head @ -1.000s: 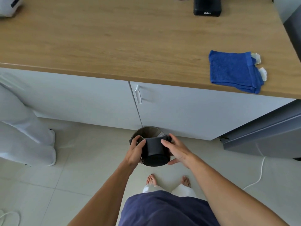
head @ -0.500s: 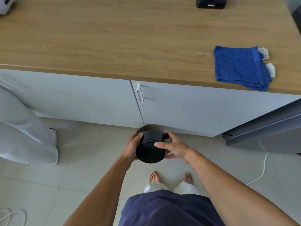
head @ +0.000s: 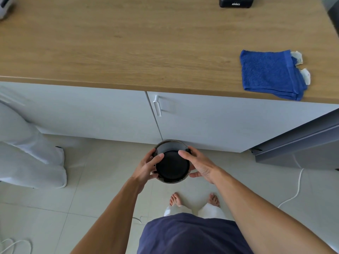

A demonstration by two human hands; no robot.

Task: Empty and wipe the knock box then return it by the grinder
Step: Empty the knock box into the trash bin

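The black round knock box (head: 172, 166) is held upside down over the floor in front of the white cabinets, its flat base facing me. My left hand (head: 146, 167) grips its left side and my right hand (head: 200, 165) grips its right side. A metallic round rim (head: 170, 142) shows just behind and below the box; what it belongs to is hidden. The folded blue cloth (head: 271, 74) lies on the wooden counter (head: 128, 43) at the right. A black appliance base (head: 235, 2), perhaps the grinder, stands at the counter's far edge.
White cabinet doors with a handle (head: 157, 108) sit under the counter. Another person's white-trousered legs (head: 27, 153) stand at the left. A grey open door or panel (head: 297, 142) juts out at the right. A white cable (head: 295, 191) trails on the tiled floor.
The knock box has tipped further over, from lying sideways to base-up. Both hands stayed on its sides.
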